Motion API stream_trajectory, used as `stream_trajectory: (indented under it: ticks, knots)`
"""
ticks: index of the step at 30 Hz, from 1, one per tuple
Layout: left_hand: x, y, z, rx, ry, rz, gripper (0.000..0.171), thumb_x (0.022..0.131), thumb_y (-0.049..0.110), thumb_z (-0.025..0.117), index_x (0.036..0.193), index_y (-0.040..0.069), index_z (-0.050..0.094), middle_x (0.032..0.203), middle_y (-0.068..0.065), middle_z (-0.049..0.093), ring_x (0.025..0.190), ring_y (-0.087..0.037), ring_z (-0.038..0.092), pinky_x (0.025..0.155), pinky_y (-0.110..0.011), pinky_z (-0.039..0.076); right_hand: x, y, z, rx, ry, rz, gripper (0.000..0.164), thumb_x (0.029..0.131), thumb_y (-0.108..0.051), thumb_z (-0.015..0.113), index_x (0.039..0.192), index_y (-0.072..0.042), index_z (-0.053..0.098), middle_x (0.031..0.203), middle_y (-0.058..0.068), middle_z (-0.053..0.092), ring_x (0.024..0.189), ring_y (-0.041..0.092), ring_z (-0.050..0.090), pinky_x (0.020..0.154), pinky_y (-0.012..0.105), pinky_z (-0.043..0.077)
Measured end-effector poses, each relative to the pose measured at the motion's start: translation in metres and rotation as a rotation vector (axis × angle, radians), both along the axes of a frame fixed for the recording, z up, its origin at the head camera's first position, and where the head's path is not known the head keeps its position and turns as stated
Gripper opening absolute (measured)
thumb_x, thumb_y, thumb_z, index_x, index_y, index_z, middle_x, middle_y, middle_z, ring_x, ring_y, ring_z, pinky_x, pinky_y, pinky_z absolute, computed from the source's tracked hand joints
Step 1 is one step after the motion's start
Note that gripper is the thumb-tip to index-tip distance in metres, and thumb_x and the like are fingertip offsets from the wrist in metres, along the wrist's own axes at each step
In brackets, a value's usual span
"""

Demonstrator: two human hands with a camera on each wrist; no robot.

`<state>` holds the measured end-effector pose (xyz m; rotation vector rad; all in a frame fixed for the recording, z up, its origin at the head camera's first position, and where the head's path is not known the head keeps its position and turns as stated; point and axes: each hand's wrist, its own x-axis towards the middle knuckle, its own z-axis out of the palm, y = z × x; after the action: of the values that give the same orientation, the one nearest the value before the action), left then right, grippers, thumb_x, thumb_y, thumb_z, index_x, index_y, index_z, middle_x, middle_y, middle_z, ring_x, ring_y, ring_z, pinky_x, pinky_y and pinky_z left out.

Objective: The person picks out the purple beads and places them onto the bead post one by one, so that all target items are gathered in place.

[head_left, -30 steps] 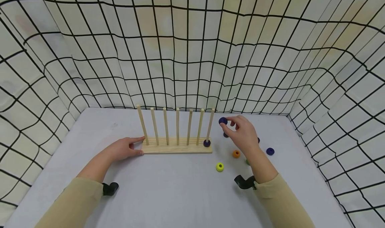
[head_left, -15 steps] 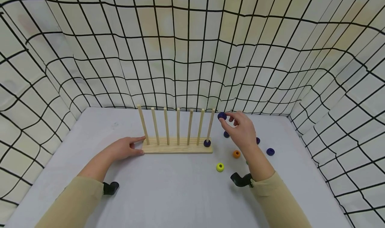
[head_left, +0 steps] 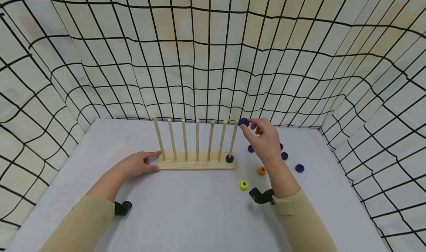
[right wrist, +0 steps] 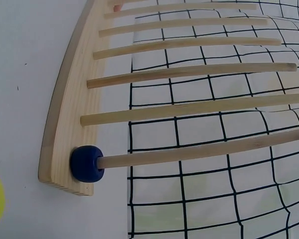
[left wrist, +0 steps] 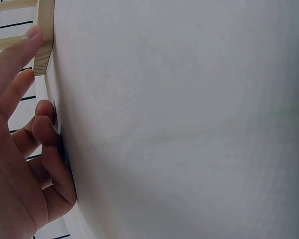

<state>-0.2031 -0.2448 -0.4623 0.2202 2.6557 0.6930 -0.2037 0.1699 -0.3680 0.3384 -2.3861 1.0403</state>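
Observation:
A wooden peg board (head_left: 196, 165) with several upright pegs stands on the table. My left hand (head_left: 134, 166) grips its left end, thumb at the front edge and index finger at the back; in the left wrist view the thumb (left wrist: 20, 55) lies against the wood and other fingers curl beside it. My right hand (head_left: 266, 143) pinches a dark blue bead (head_left: 244, 122) between thumb and index finger, right beside the top of the rightmost peg (head_left: 233, 139). Another blue bead (right wrist: 87, 164) sits at the foot of that peg. The right wrist view hardly shows the hand.
On the table right of the board lie a yellow bead (head_left: 244, 185), an orange bead (head_left: 262, 170) and several dark blue beads, one farthest right (head_left: 300, 168). Black netting (head_left: 213, 56) rises behind and at both sides of the white table (head_left: 186, 215).
My right hand has moved up and left with the blue bead, bringing it to the top of the rightmost peg. My left hand stays on the board's end.

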Motion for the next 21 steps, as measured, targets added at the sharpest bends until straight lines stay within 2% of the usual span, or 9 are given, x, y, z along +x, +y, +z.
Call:
stream_trajectory:
  ticks: [7,21]
  knots:
    - [0.000,-0.001,-0.001,0.002,0.002,-0.003,0.077,0.086,0.044,0.076,0.150,0.014,0.045,0.081,-0.006,0.046,0.073,-0.020,0.042,0.064,-0.035,0.032,-0.001,-0.006,0.005,-0.031,0.028,0.034,0.030,0.093,-0.029,0.071,0.111,-0.006,0.072,0.089,0.007,0.060,0.079,0.020,0.050,0.070,0.034,0.044]
    - [0.000,0.000,0.000,-0.001,0.004,-0.011,0.078,0.086,0.045,0.076,0.151,0.014,0.044,0.080,-0.006,0.045,0.071,-0.020,0.041,0.063,-0.035,0.032,-0.005,-0.011,0.003,-0.088,-0.027,0.050,0.031,0.093,-0.031,0.071,0.112,-0.006,0.072,0.090,0.009,0.060,0.081,0.020,0.049,0.071,0.034,0.043]
